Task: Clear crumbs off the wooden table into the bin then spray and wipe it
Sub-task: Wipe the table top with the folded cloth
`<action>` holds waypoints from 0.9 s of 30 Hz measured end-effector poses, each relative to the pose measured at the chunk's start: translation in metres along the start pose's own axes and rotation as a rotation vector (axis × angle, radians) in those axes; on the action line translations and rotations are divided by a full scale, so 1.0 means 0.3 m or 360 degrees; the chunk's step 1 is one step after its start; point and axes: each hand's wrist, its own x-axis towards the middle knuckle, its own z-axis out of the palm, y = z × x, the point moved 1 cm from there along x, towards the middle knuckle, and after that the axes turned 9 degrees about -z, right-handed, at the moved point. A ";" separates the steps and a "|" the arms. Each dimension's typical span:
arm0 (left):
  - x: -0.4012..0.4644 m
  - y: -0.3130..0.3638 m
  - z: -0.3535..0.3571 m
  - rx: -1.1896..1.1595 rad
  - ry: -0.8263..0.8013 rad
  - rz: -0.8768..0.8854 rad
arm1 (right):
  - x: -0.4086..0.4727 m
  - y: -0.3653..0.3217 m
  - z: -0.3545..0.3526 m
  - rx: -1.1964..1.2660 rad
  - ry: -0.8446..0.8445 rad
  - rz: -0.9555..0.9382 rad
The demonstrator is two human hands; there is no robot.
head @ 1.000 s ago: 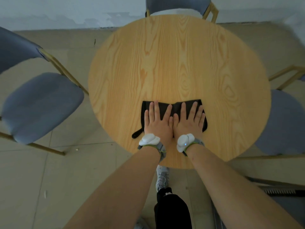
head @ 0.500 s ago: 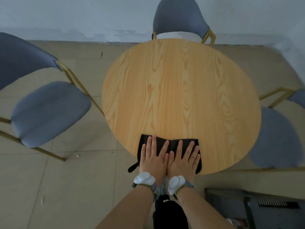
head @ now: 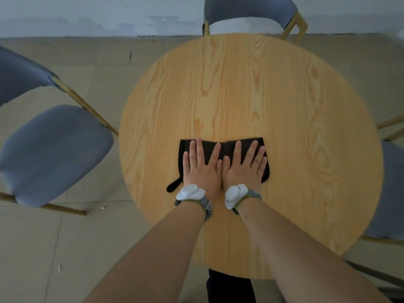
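Note:
A round wooden table (head: 251, 88) fills the middle of the view, and I see no crumbs on it. A folded black cloth (head: 227, 147) lies flat on the near-middle of the top, with a small loop sticking out at its near-left corner. My left hand (head: 200, 169) and my right hand (head: 243, 169) rest side by side on the cloth. Both palms are down and the fingers spread, pressing it onto the wood. No bin or spray bottle is in view.
Grey padded chairs with gold legs stand around the table: one at the left (head: 54, 154), one at the far side (head: 249, 9), one at the right (head: 391, 189). The floor is beige tile, with a pale wall behind.
Both hands slid the cloth back to the table's near edge, then pushed it forward again toward the middle. They stayed flat on it throughout.

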 end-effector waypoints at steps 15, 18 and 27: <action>0.999 0.238 -0.055 0.0039 -0.0013 -0.0021 | 1.036 -0.080 -0.108 -0.0014 -0.0045 -0.0013; 1.159 0.270 -0.058 0.0068 0.0002 0.0004 | 1.195 -0.091 -0.121 -0.0053 -0.0042 -0.0001; 1.453 0.305 -0.087 0.0127 0.0039 0.0084 | 1.491 -0.143 -0.145 -0.0112 -0.0019 -0.0021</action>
